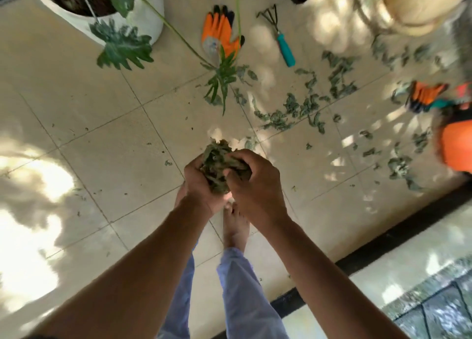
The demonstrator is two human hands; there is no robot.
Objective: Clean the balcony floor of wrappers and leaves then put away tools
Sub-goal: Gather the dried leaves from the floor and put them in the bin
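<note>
- While the left hand (201, 183) cups a bundle of dried leaves (219, 165) from below and the right hand (251, 178) curls over its top, both grasping it, the step in hand looks like gathering leaves off the tiled floor (102, 139); tools are untouched.
- At far left stands a white planter (150, 14), holding dark soil and a plant whose lobed green leaves (122, 47) hang over its side to the floor.
- Further right, an orange work glove (219, 32) lies flat on the tiles, and just beside it a hand rake with a teal handle (283, 45).
- Right of the bundle, scattered leaves (301, 109) litter the floor in a wide band, so much of the clean-up remains by my reckoning.
- Near the right edge lies a second orange glove (426, 96), with an orange object (457, 147) below it, too blurred to name; a tan pot (419, 9) sits at top right, contents hidden.
- Next, I judge the bundle needs carrying to a bin or bag without shedding; none is in view.
</note>
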